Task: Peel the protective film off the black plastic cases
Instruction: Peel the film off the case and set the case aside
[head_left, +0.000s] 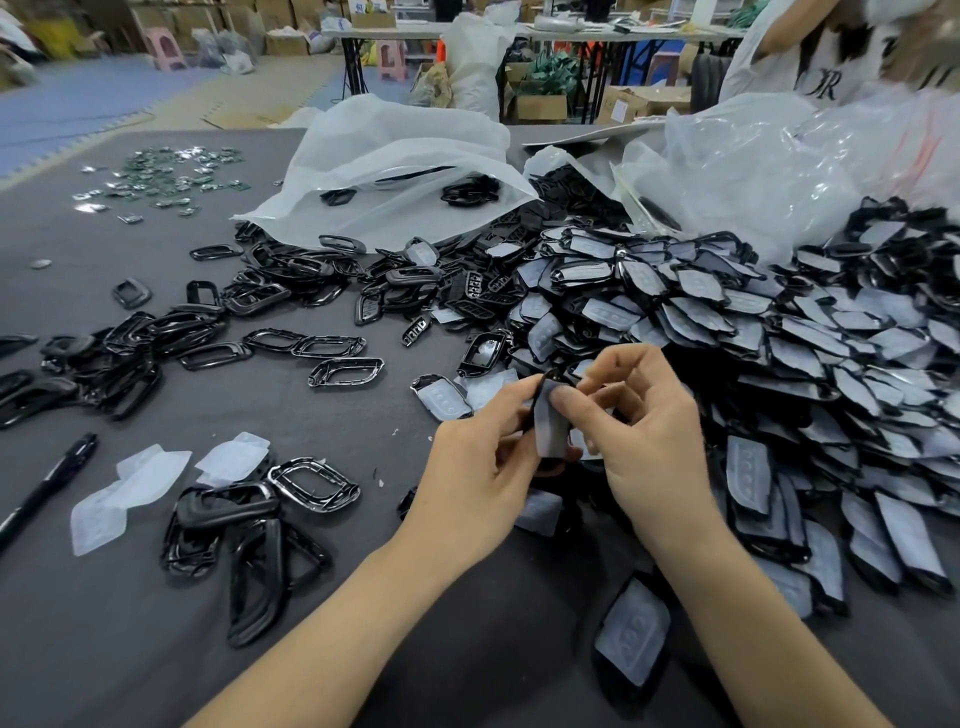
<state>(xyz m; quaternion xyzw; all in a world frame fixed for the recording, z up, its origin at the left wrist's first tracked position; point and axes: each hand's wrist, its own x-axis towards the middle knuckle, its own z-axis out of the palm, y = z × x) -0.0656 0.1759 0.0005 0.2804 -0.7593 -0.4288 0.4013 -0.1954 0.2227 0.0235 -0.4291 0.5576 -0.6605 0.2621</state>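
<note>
I have the left hand (478, 467) pinching a black case (543, 415) by its edge, held upright over the table (156, 649) near its front edge. The right hand (649, 441) pinches the same case, thumb on its grey film (550, 431). The heap of filmed cases (779, 338) fills the right side. Peeled films (130, 488) lie toward the left edge.

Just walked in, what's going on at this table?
A person is working on one black case: the left hand grips it, the right hand pinches its upper end, film covering its face. A big pile of filmed cases lies to the right; bare black frames and loose films lie on the left.
</note>
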